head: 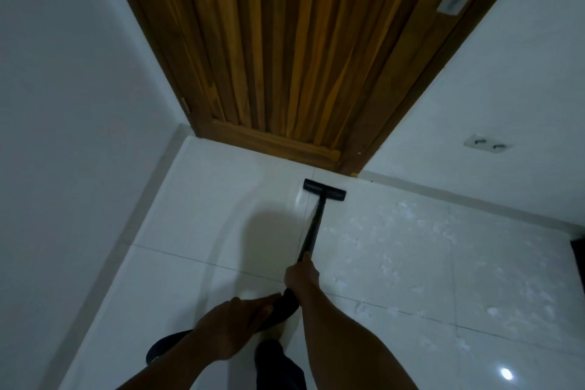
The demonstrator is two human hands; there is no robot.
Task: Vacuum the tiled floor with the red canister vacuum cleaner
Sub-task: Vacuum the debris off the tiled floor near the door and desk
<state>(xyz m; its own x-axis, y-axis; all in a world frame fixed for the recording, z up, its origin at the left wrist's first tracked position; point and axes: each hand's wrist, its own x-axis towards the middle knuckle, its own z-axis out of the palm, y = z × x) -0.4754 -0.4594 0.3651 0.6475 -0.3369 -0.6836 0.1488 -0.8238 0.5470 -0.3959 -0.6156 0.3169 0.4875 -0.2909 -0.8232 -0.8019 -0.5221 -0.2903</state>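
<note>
Both hands hold black parts of the vacuum cleaner: the left hand (234,323) is curled round the thick hose end (286,304), and the right hand (300,275) grips the thin wand (313,225). The flat black floor head (324,190) rests on the white tiled floor (205,215), just before the wooden door (285,57) and near white crumbs (411,231).

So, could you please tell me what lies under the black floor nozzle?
The nozzle rests on white floor tile by the wooden door; whether white debris lies beneath it is hidden.

dim, bluish | glare spot on floor (506,374) | soft shadow | wide-angle edge bending
</note>
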